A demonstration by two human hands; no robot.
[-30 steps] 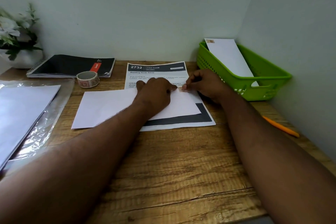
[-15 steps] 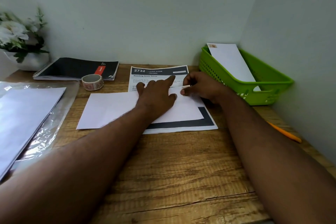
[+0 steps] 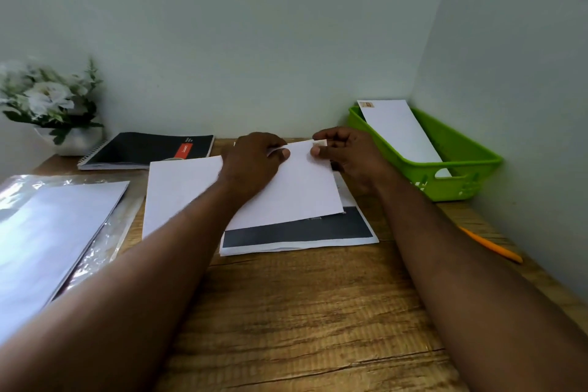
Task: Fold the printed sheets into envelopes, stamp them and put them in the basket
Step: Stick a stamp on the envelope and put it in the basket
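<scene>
Left hand (image 3: 251,165) lies on the folded envelope (image 3: 286,191), thumb curled over its far edge, holding it above the printed sheet (image 3: 299,232) on the desk (image 3: 286,312). Right hand (image 3: 346,153) pinches a small stamp (image 3: 319,143) at the envelope's far right corner. Judgement: paper light, thin, slips and creases easily; hold by edges. Green basket (image 3: 461,169) at right holds one stamped envelope (image 3: 397,127)
</scene>
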